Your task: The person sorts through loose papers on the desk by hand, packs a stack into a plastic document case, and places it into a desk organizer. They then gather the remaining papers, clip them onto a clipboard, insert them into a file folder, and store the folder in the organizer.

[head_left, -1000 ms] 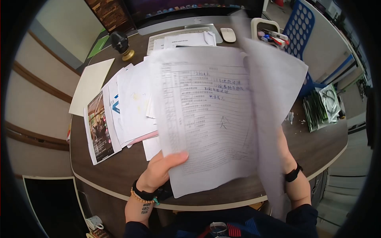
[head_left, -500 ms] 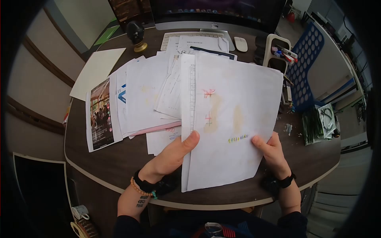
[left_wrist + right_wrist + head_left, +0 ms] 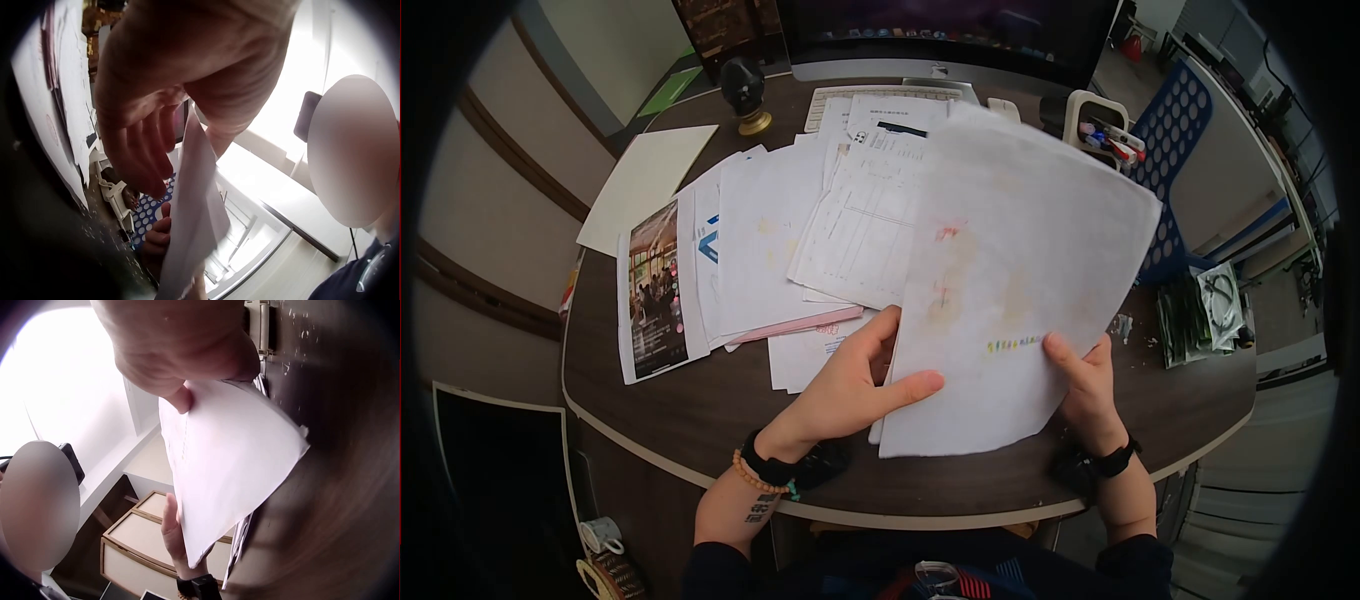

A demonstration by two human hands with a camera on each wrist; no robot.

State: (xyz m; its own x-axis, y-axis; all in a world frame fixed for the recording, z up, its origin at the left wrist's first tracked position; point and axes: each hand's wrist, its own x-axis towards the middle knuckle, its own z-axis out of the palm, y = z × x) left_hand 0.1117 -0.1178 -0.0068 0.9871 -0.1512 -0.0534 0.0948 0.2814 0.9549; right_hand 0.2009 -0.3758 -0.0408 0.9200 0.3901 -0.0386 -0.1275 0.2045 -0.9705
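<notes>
Both hands hold a stack of paper sheets (image 3: 1020,270) above the desk, its top at a tilt to the right. The front sheet is mostly white, with faint red marks, yellowish stains and a short coloured line. My right hand (image 3: 1085,385) grips the right edge, thumb on the front and fingers behind. At the lower left edge is my left hand (image 3: 850,380), thumb over the front sheet. In the left wrist view its fingers (image 3: 147,150) are loosely bent behind the paper (image 3: 194,194), the edge lying between them and the thumb.
More papers (image 3: 765,240) lie spread on the left of the desk, with a photo page (image 3: 655,290) among them. Behind stand a keyboard (image 3: 825,95), a monitor (image 3: 940,45) and a pen holder (image 3: 1090,105). Green packets (image 3: 1195,320) lie at the right edge.
A printed form with handwriting faced up a second ago while a sheet swung over at the right; now a mostly white side shows. Since then the stack has tilted right, the left thumb sliding further onto it.
</notes>
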